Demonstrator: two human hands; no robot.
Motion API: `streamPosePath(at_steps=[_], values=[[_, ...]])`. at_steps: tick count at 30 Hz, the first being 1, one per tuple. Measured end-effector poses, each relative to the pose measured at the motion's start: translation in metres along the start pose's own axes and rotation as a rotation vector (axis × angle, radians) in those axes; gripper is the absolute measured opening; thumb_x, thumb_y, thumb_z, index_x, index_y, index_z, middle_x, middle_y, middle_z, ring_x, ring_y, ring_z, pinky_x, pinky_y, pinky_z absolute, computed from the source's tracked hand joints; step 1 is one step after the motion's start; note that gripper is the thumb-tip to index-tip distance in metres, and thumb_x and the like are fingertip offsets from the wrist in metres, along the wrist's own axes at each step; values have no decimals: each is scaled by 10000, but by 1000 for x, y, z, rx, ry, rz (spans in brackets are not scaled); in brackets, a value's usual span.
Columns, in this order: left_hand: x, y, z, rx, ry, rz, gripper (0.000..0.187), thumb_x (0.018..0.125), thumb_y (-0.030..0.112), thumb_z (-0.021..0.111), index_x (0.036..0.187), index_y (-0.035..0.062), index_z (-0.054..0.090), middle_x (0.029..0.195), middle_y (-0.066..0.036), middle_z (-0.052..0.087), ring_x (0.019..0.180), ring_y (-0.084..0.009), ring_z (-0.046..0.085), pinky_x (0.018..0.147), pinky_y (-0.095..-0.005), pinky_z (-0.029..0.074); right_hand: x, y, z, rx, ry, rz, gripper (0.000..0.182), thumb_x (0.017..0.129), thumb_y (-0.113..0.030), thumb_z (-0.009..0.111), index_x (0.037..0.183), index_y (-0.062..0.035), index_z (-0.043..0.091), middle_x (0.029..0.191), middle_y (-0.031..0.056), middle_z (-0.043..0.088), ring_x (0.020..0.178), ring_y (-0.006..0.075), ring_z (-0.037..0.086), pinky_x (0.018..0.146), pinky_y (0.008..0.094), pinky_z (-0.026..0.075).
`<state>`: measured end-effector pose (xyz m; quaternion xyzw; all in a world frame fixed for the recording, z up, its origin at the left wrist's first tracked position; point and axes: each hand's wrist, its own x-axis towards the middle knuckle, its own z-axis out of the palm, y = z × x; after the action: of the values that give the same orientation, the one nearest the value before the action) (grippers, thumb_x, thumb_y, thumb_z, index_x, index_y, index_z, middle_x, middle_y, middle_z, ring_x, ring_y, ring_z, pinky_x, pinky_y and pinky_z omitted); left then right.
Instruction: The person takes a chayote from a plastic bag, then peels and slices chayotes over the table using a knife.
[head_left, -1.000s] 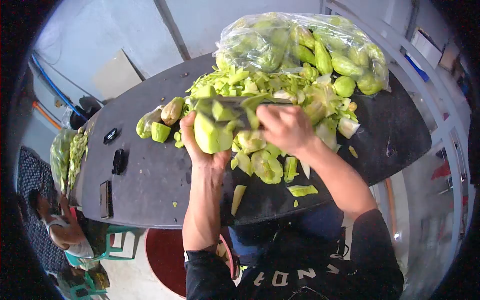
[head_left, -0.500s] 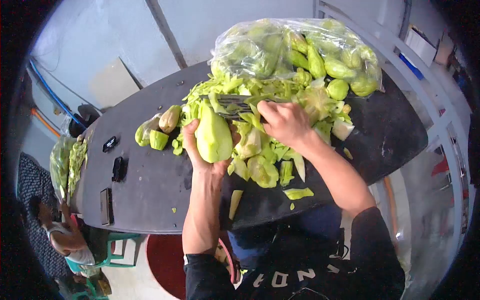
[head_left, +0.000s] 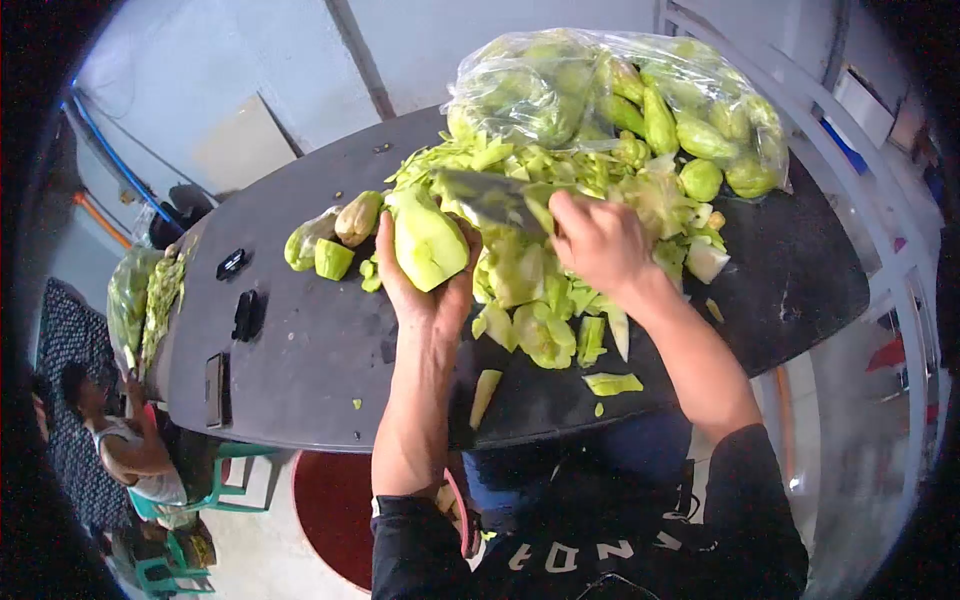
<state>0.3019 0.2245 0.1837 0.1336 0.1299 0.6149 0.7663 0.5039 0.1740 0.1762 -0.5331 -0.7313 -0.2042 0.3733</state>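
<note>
My left hand (head_left: pixel 428 300) is closed around a pale green peeled chayote (head_left: pixel 424 238), cut flat at its near end. A broad dark knife (head_left: pixel 488 200) is in my right hand (head_left: pixel 606 245), its fingers wrapped round the handle, which they hide. The blade lies just right of the chayote's upper part, with a strip of green peel near its right end. Below and behind the blade is a heap of peelings and cut chayote pieces (head_left: pixel 545 335).
A clear plastic bag (head_left: pixel 545 85) of whole chayotes stands at the back of the dark table (head_left: pixel 300 365). A few chayotes (head_left: pixel 357 218) lie left of my left hand. Small black objects (head_left: pixel 245 315) sit farther left. A person (head_left: pixel 135 455) sits beyond the table's left end.
The chayote has tipped so that its cut end faces me more. The knife has turned, showing its blade flatter and blurred. The whole view has shifted slightly.
</note>
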Motion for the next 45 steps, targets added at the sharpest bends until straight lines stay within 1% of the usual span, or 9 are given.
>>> streamPosePath(at_steps=[5, 13, 17, 23, 31, 37, 39, 41, 45], values=[[-7, 5, -3, -42, -215, -234, 520, 918, 518, 529, 1146, 55, 590, 1031, -133, 645, 921, -260, 637, 815, -420, 544, -2, -43, -10, 54, 235, -465, 92, 751, -100, 638, 806, -63, 575, 586, -16, 489, 527, 150, 590, 449, 303, 483], [-1, 0, -7, -16, -271, -220, 537, 949, 484, 464, 1215, 30, 572, 996, -145, 653, 913, -266, 632, 838, -399, 527, -7, -56, -13, 50, 291, -583, 144, 756, -138, 654, 852, -44, 601, 613, -11, 493, 532, 134, 550, 445, 282, 450], [-14, 1, 14, 40, -135, -159, 571, 945, 516, 454, 1256, 53, 578, 1053, -126, 667, 949, -272, 640, 878, -424, 521, 2, -23, -7, 74, 206, -405, 143, 744, -110, 645, 860, -35, 610, 613, -5, 522, 524, 154, 590, 448, 304, 476], [-3, 5, -2, 164, -326, -176, 510, 964, 460, 451, 1282, 73, 545, 925, -145, 666, 825, -261, 660, 760, -396, 557, -3, -51, -24, 102, 239, -503, 138, 752, -124, 649, 853, -38, 611, 599, -8, 521, 518, 143, 589, 452, 288, 483], [-18, -2, 14, 120, -263, -158, 547, 952, 476, 442, 1321, 82, 529, 1231, -145, 610, 1091, -297, 607, 927, -488, 502, 6, -11, -10, 106, 181, -319, 145, 693, -57, 641, 788, -67, 532, 594, 16, 537, 524, 210, 611, 457, 344, 491], [-12, 3, 4, 111, -313, -265, 479, 939, 470, 490, 1191, 76, 595, 1021, -115, 672, 909, -259, 658, 780, -407, 549, 1, -40, -18, 167, 231, -439, 97, 732, -52, 623, 785, -75, 545, 589, 13, 536, 511, 183, 602, 452, 335, 491], [-20, -7, 19, 169, -78, -98, 478, 945, 473, 476, 1200, 85, 587, 1020, -99, 676, 875, -245, 665, 719, -406, 556, 7, -16, -8, 75, 176, -324, 97, 747, -38, 603, 762, -84, 519, 580, 21, 550, 511, 200, 617, 442, 350, 493], [-17, 0, 13, 292, -186, -184, 482, 947, 481, 457, 1207, 96, 583, 1012, -93, 673, 842, -263, 669, 692, -455, 565, 5, 8, 1, 32, 82, -189, 292, 604, 3, 672, 860, -50, 542, 652, 69, 574, 588, 288, 625, 499, 400, 495], [-12, 0, 4, 219, -285, -222, 477, 960, 461, 445, 1202, 73, 579, 989, -111, 650, 843, -269, 642, 670, -409, 542, 6, 23, 10, -24, 28, -47, 266, 693, -45, 696, 884, -67, 513, 692, 92, 620, 621, 317, 639, 525, 427, 500]])
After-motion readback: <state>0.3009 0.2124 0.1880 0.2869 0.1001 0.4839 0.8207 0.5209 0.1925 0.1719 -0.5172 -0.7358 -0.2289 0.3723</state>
